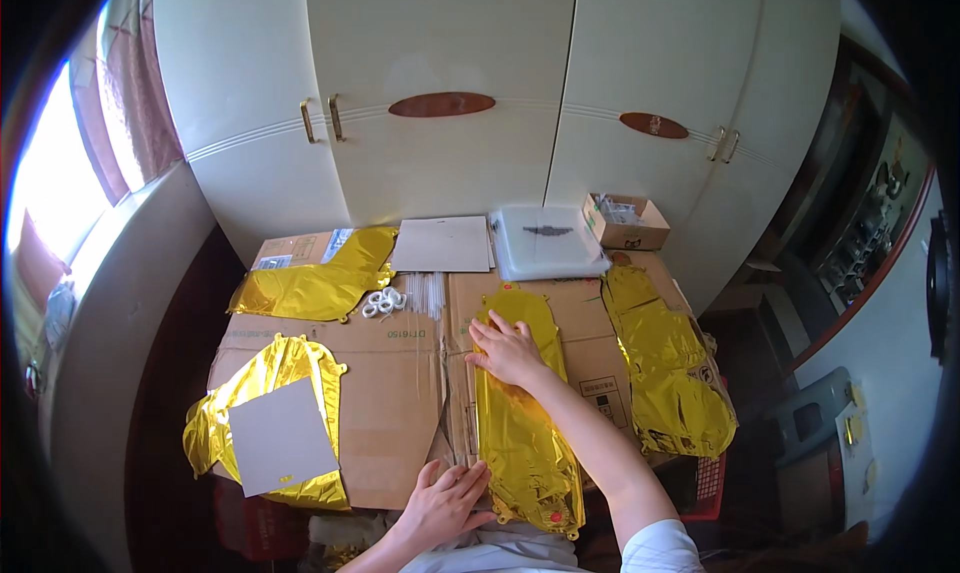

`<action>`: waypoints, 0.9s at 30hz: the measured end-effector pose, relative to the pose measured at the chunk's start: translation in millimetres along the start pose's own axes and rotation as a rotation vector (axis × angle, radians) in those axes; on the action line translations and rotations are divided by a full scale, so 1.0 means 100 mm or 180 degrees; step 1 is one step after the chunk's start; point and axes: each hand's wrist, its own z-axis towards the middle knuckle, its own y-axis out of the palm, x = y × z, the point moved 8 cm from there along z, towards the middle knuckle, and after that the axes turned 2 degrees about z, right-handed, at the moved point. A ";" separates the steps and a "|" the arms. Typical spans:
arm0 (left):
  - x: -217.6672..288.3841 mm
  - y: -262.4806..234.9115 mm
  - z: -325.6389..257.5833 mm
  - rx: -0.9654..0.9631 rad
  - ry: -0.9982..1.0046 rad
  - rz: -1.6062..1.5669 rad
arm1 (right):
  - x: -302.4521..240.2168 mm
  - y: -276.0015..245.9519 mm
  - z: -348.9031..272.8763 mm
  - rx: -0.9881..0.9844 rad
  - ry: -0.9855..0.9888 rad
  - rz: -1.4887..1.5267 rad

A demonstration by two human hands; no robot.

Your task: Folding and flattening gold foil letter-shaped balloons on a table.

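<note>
A long, flat gold foil balloon (515, 423) lies lengthwise before me on flattened cardboard. My right hand (508, 351) rests on its far part, palm down and fingers spread. Beside the balloon's near left edge is my left hand (445, 503), its fingers stretched out, the fingertips by the foil. Neither hand grips anything. On the left, a square grey card (285, 438) lies on top of another gold foil balloon (290, 358). More flat gold foil sits at the far left (325, 281) and along the right side (665, 373).
Along the back stand grey cards (442, 245), a stack of clear plastic bags (550, 253) and an open carton (635, 235) with small packets. White ribbon rolls (383, 303) and clear thin sticks (427, 295) lie near the middle. A cream cabinet (440, 173) rises behind.
</note>
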 end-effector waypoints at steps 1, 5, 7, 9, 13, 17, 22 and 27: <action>0.01 0.01 0.00 -0.0032 -0.0009 -0.0022 | 0.02 0.00 0.00 0.0016 0.0020 0.0033; -0.02 0.07 -0.03 -0.0018 -0.0096 -0.0046 | -0.14 -0.41 -0.20 0.0947 -0.0245 0.0357; -0.01 0.08 -0.06 0.0030 -0.0125 -0.0056 | -0.30 -0.61 -0.43 0.1068 -0.0528 0.0491; 0.00 0.05 -0.04 0.0120 -0.0123 -0.0058 | -0.49 -0.67 -0.76 0.0972 -0.0905 0.0656; 0.00 0.07 -0.03 0.0122 -0.0147 -0.0148 | -0.76 -0.50 -1.29 0.0445 -0.1346 0.0883; -0.02 0.08 -0.04 0.0104 -0.0151 -0.0176 | -0.80 -0.48 -1.34 0.0747 -0.1341 0.0788; -0.03 0.07 -0.03 0.0105 -0.0152 -0.0214 | -0.68 -0.39 -1.12 0.0922 -0.1116 0.0651; -0.05 0.07 -0.03 0.0056 -0.0144 -0.0273 | -0.55 -0.32 -0.88 0.0883 -0.0968 0.0456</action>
